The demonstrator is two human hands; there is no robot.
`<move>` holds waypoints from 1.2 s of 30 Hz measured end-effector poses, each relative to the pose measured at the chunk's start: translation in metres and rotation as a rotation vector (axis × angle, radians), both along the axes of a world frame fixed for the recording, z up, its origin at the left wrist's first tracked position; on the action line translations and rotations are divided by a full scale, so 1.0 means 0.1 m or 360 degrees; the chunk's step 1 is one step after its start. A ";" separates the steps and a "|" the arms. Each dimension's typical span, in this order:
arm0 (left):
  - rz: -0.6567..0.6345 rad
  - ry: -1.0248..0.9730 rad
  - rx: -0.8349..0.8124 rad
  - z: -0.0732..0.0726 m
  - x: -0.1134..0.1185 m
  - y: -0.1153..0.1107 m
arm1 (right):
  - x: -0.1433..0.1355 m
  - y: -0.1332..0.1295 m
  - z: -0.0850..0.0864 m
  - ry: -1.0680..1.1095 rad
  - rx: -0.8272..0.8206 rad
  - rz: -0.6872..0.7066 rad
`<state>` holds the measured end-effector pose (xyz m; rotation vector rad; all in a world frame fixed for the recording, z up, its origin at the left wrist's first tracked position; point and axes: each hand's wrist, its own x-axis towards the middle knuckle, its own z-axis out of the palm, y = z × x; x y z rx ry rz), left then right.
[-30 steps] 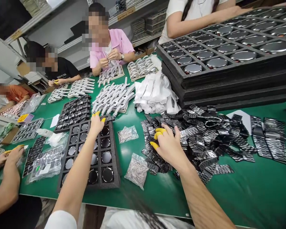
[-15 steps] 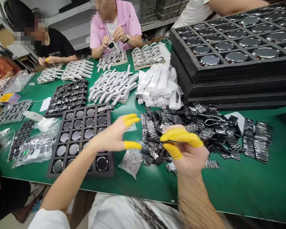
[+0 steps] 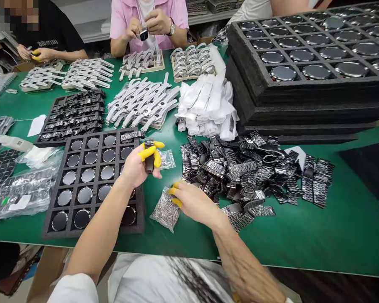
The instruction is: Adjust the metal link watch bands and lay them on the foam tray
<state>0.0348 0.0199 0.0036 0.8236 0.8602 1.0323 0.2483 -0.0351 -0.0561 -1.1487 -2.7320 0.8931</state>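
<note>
My left hand (image 3: 138, 166), with yellow finger cots, is closed around a dark watch band (image 3: 149, 163) beside the foam tray's right edge. My right hand (image 3: 194, 202) reaches to the top of a clear bag of thin metal pins (image 3: 166, 212). Its yellow-tipped fingers are bent together at the bag's edge; anything between them is too small to make out. Behind it spreads a pile of black metal watch bands (image 3: 240, 168). The black foam tray (image 3: 94, 189) at my left holds round watch faces in its cells, and a linked band lies in its far right corner.
Stacked black foam trays (image 3: 255, 97) rise at the right. White wrapped bundles (image 3: 205, 105) and white-strapped watches (image 3: 142, 103) lie farther back. Another small bag (image 3: 166, 160) sits near my left hand. Across the green table, a co-worker in pink (image 3: 148, 25) handles a watch.
My left hand, open and empty before, now holds the dark watch band. My right hand has moved left from the band pile to the bag of pins. The view has shifted slightly.
</note>
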 end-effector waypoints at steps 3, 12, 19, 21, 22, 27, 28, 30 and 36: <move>0.0040 -0.0030 -0.0133 -0.02 0.01 -0.02 | -0.15 -0.03 -0.02 -0.0242 0.0065 0.0020; -0.0024 -0.0016 -0.0143 -0.12 0.03 -0.07 | -0.14 0.03 -0.04 -0.0241 0.0114 0.0103; 0.0038 0.0119 -0.0136 -0.19 0.06 -0.07 | -0.05 0.09 -0.04 -0.0037 -0.0091 -0.0017; 0.0057 0.0159 -0.0122 -0.21 0.08 -0.08 | -0.02 0.10 -0.07 0.0100 -0.0135 -0.0041; 0.0072 0.0177 -0.0114 -0.22 0.09 -0.09 | -0.01 0.11 -0.09 0.0184 -0.0157 -0.0057; 0.0050 0.0271 -0.0133 -0.23 0.09 -0.12 | 0.07 0.16 -0.18 0.0470 -0.0275 -0.0171; 0.0038 0.0283 -0.0133 -0.23 0.09 -0.12 | 0.08 0.17 -0.18 0.0464 -0.0288 -0.0176; 0.0025 0.0313 -0.0130 -0.24 0.09 -0.12 | 0.09 0.16 -0.17 0.0363 -0.0271 -0.0171; 0.0034 0.0358 -0.0137 -0.24 0.09 -0.11 | -0.06 0.11 -0.18 -0.0135 0.0151 -0.0140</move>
